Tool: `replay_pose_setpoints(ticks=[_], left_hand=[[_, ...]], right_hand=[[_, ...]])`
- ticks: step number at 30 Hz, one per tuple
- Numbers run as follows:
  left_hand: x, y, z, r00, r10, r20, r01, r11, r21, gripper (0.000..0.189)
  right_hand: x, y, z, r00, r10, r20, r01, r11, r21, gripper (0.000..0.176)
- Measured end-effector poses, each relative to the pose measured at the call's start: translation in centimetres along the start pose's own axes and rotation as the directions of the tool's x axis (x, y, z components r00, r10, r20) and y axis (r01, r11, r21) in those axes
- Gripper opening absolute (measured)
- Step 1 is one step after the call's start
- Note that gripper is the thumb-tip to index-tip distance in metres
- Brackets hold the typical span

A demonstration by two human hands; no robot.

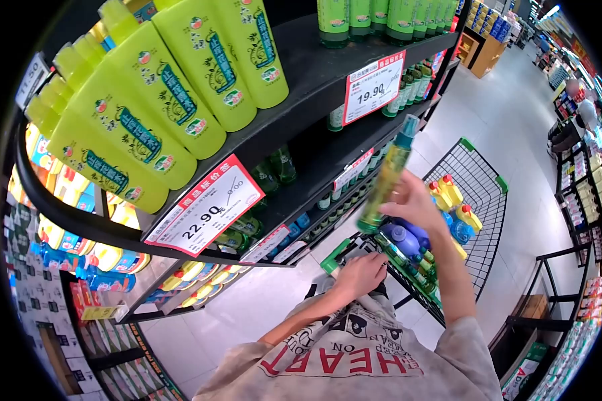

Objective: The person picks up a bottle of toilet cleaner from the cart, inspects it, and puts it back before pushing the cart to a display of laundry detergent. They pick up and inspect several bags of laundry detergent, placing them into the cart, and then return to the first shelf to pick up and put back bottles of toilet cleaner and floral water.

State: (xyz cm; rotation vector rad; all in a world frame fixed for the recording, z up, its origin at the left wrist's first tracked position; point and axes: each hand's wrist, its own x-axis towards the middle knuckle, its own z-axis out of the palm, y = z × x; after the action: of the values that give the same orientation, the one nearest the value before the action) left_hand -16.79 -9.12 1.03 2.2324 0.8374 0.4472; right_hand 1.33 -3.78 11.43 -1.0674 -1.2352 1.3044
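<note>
In my right hand (pixel 413 202) is a slim green bottle (pixel 386 175) with a clear cap, held tilted above the shopping cart (pixel 486 200). Thumb and fingers close around its lower part. My left hand (pixel 364 275) is closed over the cart handle (pixel 333 262) close to my body; the hand hides most of the bar. Inside the cart lie purple bottles (pixel 405 239), several green bottles (pixel 421 267), yellow bottles with red caps (pixel 448 190) and blue bottles (pixel 460 230).
A dark shelf (pixel 301 110) on the left holds large lime-green bottles (pixel 174 100), with smaller green bottles (pixel 401 23) farther along. Price tags (pixel 206 206) stick out from its edge. Stocked racks (pixel 585 200) stand on the right. The tiled aisle (pixel 508 100) leads away, with a person (pixel 572 120) farther off.
</note>
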Motion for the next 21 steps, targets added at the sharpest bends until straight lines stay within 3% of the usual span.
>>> replay_pose_setpoints(ticks=[3, 5, 7, 10, 13, 14, 21], left_hand=[[-0.1, -0.1, -0.1, 0.999, 0.029, -0.023, -0.029, 0.999, -0.014, 0.013], [-0.2, -0.4, 0.0, 0.998, 0.034, -0.049, -0.035, 0.999, -0.025, 0.014], [-0.2, -0.5, -0.2, 0.997, 0.043, -0.06, -0.046, 0.998, -0.053, 0.018], [-0.2, -0.4, -0.4, 0.999, -0.013, -0.032, 0.011, 0.997, -0.071, 0.018], [-0.4, -0.1, -0.9, 0.999, -0.035, -0.001, 0.035, 0.996, -0.078, 0.018], [-0.4, 0.0, -1.0, 1.0, -0.021, -0.01, 0.02, 0.996, -0.082, 0.019], [-0.7, -0.2, -0.5, 0.997, -0.075, -0.028, 0.07, 0.986, -0.151, 0.029]], right_hand=[[4.2, 2.0, 5.1, 0.993, -0.1, 0.059, 0.095, 0.993, 0.073, 0.065], [6.7, 3.4, 7.6, 0.974, -0.131, 0.185, 0.136, 0.991, -0.016, 0.065], [8.2, 5.0, 9.9, 0.922, -0.29, 0.257, 0.306, 0.952, -0.027, 0.058], [9.5, 5.5, 12.2, 0.923, -0.231, 0.308, 0.305, 0.926, -0.221, 0.042], [9.9, 5.6, 13.8, 0.945, -0.179, 0.272, 0.242, 0.945, -0.221, 0.042], [10.1, 5.6, 14.2, 0.935, -0.232, 0.269, 0.303, 0.917, -0.259, 0.049], [10.7, 7.5, 15.4, 0.929, -0.277, 0.246, 0.348, 0.879, -0.326, 0.045]])
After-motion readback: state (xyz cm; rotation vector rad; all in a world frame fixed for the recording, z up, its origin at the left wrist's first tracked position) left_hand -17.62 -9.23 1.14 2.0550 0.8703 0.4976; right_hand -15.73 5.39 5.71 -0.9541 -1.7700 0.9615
